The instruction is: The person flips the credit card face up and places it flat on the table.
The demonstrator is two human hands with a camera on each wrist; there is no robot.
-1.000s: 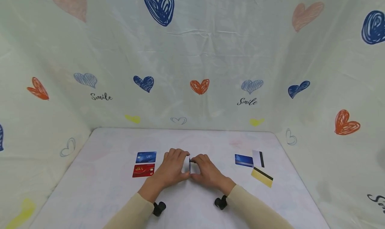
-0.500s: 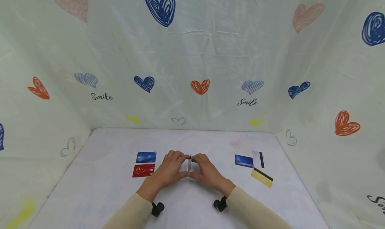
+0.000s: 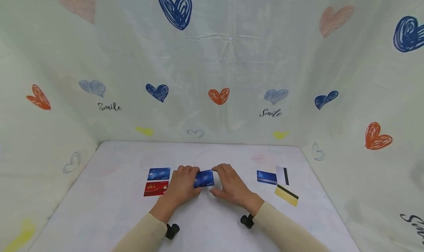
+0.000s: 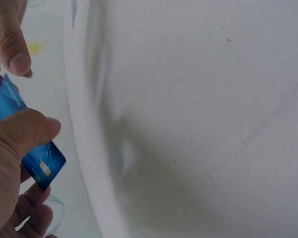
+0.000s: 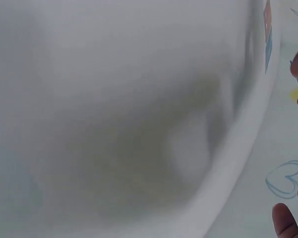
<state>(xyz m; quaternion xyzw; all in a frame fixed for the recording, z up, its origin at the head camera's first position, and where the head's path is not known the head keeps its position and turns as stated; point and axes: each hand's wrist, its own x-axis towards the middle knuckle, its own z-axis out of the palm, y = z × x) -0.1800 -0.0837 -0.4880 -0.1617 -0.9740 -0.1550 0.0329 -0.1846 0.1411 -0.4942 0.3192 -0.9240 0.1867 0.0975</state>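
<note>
A blue VIP card (image 3: 204, 178) is held in the left hand (image 3: 183, 184), face toward the head camera, above the middle of the table. In the left wrist view the left thumb (image 4: 32, 128) lies across the front of this blue card (image 4: 44, 158), with fingers behind it. Just right of the card, the right hand (image 3: 230, 185) has its thumb and fingers spread apart with nothing gripped. Its index fingertip is close to the card's upper right corner; whether they touch I cannot tell.
Left of the hands lie another blue VIP card (image 3: 159, 173) and a red VIP card (image 3: 156, 188). At right lie a blue striped card (image 3: 266, 177), a white one (image 3: 280, 174) and a gold one (image 3: 286, 195), all stripe side up. A heart-printed curtain (image 3: 185, 60) rises behind the table (image 3: 99, 215).
The card was edge-on between both hands; its blue VIP face now shows. The right hand has let go and moved slightly right, while the left keeps hold and has moved slightly left.
</note>
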